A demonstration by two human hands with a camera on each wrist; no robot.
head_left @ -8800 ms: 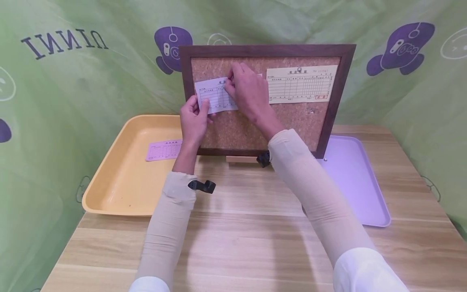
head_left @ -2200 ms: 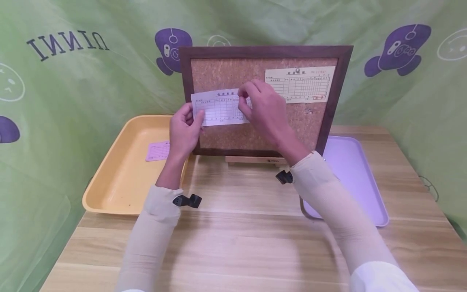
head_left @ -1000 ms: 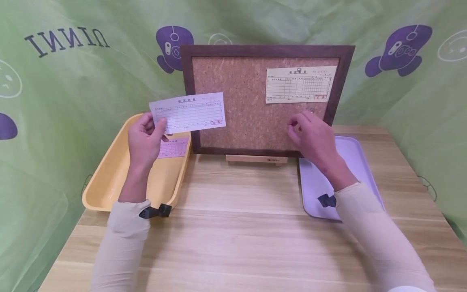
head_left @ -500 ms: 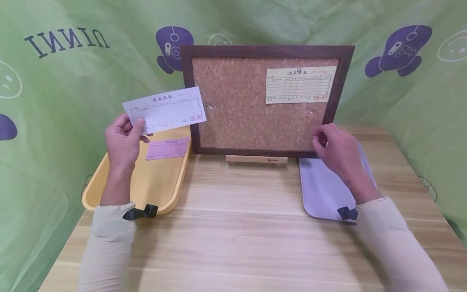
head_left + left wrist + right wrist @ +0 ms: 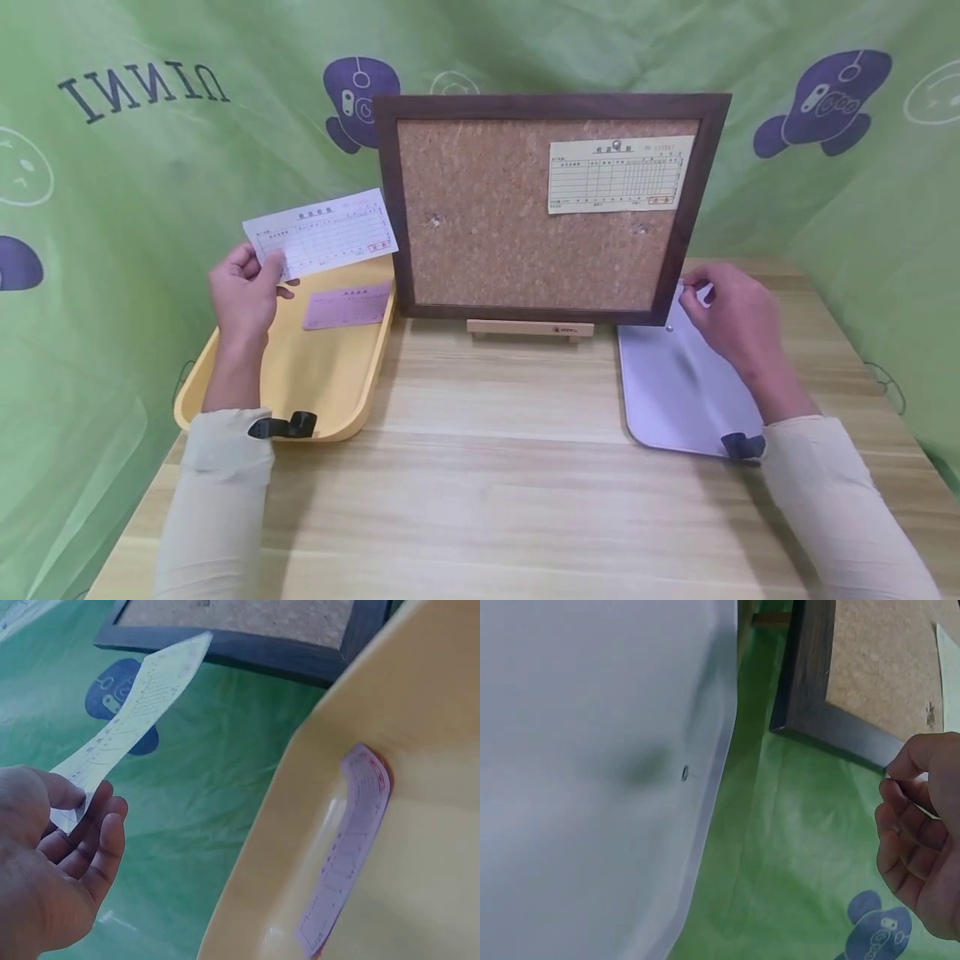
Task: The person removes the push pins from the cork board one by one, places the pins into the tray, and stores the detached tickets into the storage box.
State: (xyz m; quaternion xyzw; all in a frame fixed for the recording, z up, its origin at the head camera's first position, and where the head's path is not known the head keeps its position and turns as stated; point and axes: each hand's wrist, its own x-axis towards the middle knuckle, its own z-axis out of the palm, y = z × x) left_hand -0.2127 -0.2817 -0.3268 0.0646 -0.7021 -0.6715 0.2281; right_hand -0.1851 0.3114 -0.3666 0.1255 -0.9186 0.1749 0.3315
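Note:
In the head view my left hand (image 5: 245, 292) pinches a white receipt slip (image 5: 321, 235) by its lower left corner, thumb in front. The slip is held above the yellow tray (image 5: 288, 417), left of a framed corkboard (image 5: 517, 217). A pink receipt slip (image 5: 347, 307) lies in that tray. My right hand (image 5: 738, 321) is right of the board above the lilac tray (image 5: 652, 400). Its thumb and forefinger pinch together on a tiny pale thing, seemingly a thumbtack (image 5: 682, 282), mostly hidden. On the board's upper right a cream receipt slip (image 5: 621, 179) hangs under a round thumbtack (image 5: 617, 145).
Another small thumbtack (image 5: 669, 328) lies in the lilac tray near the board's lower right corner, and shows in the right wrist view too. The board leans on a wooden stand (image 5: 525, 327) on the table (image 5: 480, 500). A green printed cloth (image 5: 225, 167) hangs behind.
The white slip, held against the board by both hands earlier, has come away leftward in my left hand. My right hand has moved right and down, off the board to above the lilac tray.

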